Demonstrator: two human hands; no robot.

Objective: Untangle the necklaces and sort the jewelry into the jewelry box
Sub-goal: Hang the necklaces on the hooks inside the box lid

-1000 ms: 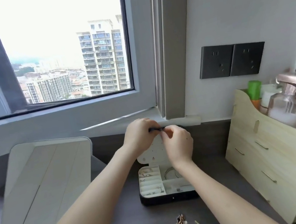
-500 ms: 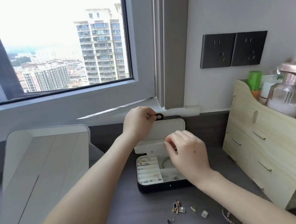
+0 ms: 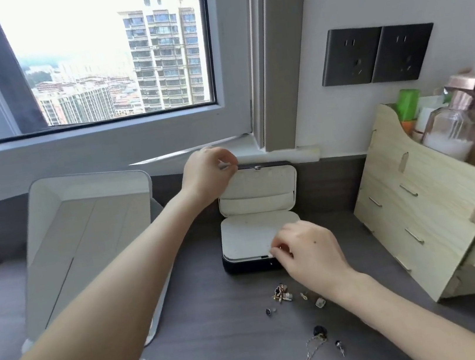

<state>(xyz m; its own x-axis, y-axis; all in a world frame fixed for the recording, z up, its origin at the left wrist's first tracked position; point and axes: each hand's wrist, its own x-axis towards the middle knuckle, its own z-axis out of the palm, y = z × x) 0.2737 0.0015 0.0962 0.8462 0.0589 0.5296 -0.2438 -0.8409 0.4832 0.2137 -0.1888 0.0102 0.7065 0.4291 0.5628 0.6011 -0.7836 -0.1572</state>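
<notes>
The lid (image 3: 261, 180) of the jewelry box (image 3: 247, 266) is pinched by the left hand (image 3: 209, 177); the inner flap (image 3: 248, 237), hiding the contents, is pinched by the right hand (image 3: 308, 251).

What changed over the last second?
The right hand left the top of the lid and came down; it now pinches the front edge of the cream inner flap, which covers the compartments seen open before. The left hand still grips the lid's top edge. The loose jewelry on the desk is unmoved.
</notes>
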